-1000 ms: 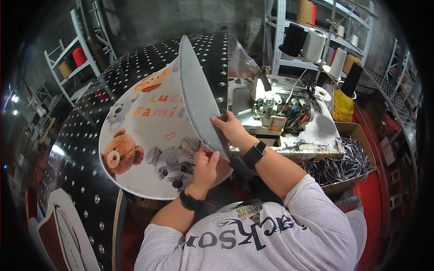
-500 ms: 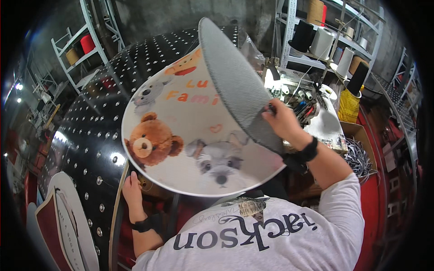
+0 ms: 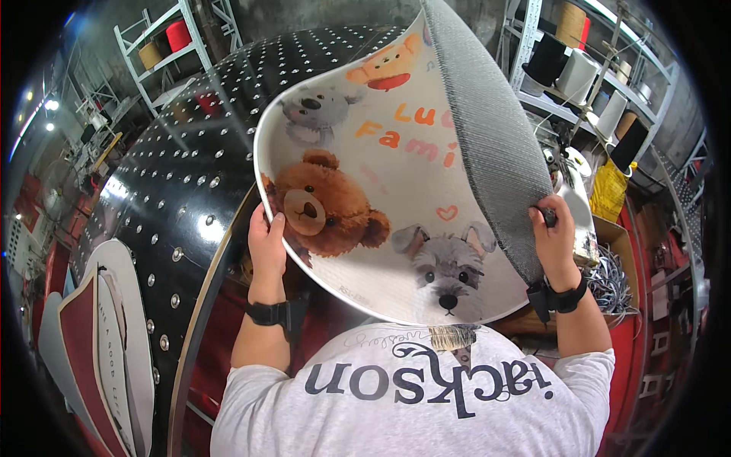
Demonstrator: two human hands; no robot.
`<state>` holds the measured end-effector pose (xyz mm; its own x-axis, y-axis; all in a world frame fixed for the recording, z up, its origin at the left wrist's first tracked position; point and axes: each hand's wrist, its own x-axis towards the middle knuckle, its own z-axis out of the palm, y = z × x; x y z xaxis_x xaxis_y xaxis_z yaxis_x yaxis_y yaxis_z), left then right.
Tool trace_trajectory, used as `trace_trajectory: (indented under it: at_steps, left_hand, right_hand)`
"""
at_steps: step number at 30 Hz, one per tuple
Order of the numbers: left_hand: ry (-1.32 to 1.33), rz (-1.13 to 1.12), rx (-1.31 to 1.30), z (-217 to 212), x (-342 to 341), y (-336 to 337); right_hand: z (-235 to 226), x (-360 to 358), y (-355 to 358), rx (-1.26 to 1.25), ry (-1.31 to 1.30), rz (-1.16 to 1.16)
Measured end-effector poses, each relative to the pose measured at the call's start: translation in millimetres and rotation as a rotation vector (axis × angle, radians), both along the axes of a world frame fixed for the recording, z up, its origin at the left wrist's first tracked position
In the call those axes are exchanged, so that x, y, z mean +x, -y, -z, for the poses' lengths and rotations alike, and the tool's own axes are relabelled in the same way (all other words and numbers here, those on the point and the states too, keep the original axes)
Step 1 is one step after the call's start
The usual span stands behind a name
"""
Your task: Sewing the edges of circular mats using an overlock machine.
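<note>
A round floor mat (image 3: 415, 190) with a printed bear, grey dog, koala and orange lettering is held up in front of my body. Its right side folds over, so the grey textured underside (image 3: 495, 129) shows there. At the mat's left rim, my left hand (image 3: 268, 244) pinches the white edge with the thumb on top. My right hand (image 3: 556, 240) grips the folded right part near its lower end. A small black object (image 3: 547, 217) sticks out between the right fingers; its kind cannot be made out.
A black table (image 3: 175, 190) covered in metal studs curves away to the left and behind the mat. Shaped mats (image 3: 126, 335) lean at lower left. To the right are shelves with thread cones (image 3: 576, 76), a yellow bag (image 3: 609, 190) and a box of grey strips (image 3: 609, 286).
My left hand has come up from below the table edge and taken hold of the mat's left rim. The mat and my right hand have shifted right in view.
</note>
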<state>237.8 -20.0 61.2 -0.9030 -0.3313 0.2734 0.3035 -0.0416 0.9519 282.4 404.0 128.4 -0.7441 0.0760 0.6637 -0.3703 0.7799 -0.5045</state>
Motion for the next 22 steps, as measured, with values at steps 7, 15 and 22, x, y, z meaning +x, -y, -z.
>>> trace_trajectory:
  at_steps: [7,15,22]
  left_hand:
    - [-0.255,-0.002,-0.283,-49.6,48.3,-23.5]
    - [-0.514,0.247,0.082,-52.8,62.5,-32.7]
    - [-0.574,0.996,-0.129,-40.3,13.3,-74.1]
  right_hand:
    - [12.1,39.0,-13.8,-0.101,-0.287,0.105]
    - [15.0,131.5,-48.5,-0.352,-0.679,0.600]
    - [103.6,363.5,-126.6,-0.368,-0.803,1.247]
